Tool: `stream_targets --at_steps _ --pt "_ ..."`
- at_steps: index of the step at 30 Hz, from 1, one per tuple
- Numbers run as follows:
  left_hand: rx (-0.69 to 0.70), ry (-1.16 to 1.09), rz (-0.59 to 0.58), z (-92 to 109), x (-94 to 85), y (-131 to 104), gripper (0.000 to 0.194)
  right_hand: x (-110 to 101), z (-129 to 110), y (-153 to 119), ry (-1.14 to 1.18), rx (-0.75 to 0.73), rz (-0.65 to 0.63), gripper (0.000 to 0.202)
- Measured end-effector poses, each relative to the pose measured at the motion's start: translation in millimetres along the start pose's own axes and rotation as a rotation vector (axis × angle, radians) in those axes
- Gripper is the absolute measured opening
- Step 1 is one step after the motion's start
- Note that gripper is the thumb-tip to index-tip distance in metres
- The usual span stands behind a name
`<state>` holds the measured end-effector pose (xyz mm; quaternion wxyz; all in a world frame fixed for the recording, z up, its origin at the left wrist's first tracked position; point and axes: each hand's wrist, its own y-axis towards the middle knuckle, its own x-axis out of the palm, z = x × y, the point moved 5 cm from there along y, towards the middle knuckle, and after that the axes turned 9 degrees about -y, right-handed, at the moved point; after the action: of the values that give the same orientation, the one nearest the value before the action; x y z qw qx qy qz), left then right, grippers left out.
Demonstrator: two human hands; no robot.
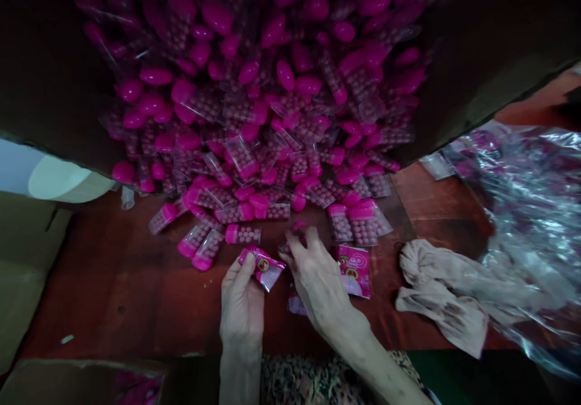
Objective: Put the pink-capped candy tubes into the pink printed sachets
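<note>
My left hand is closed, thumb on top, around a small pink printed packet with a pale lower end. To its right, my right hand reaches to the front of the pile, its fingers bent down and closed on a small pink-capped bottle, which they mostly hide. A second pink packet lies flat right of that hand, and another packet shows partly under it. Nearby lie clear bottles of small round pink balls, such as one bottle above the left hand's packet.
A large heap of pink-capped bottles spills from a dark-walled box onto the reddish table. At the right are a beige cloth and a clear plastic bag. A white round container stands left; an open carton sits lower left.
</note>
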<state>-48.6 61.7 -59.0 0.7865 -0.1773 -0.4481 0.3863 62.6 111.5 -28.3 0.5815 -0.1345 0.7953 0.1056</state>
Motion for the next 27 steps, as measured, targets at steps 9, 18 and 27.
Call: stream_targets --at_steps 9,18,27 --pt "-0.002 -0.007 -0.005 -0.7 0.0 2.2 0.011 4.9 -3.9 0.0 -0.045 -0.025 -0.001 0.027" --pt "0.003 -0.005 -0.026 -1.6 2.0 4.5 0.010 -0.9 -7.3 9.3 -0.145 -0.003 0.037 0.029" --pt "0.002 -0.012 -0.068 -1.4 6.4 3.1 0.010 3.7 -4.1 6.5 -0.048 0.051 0.034 0.033"
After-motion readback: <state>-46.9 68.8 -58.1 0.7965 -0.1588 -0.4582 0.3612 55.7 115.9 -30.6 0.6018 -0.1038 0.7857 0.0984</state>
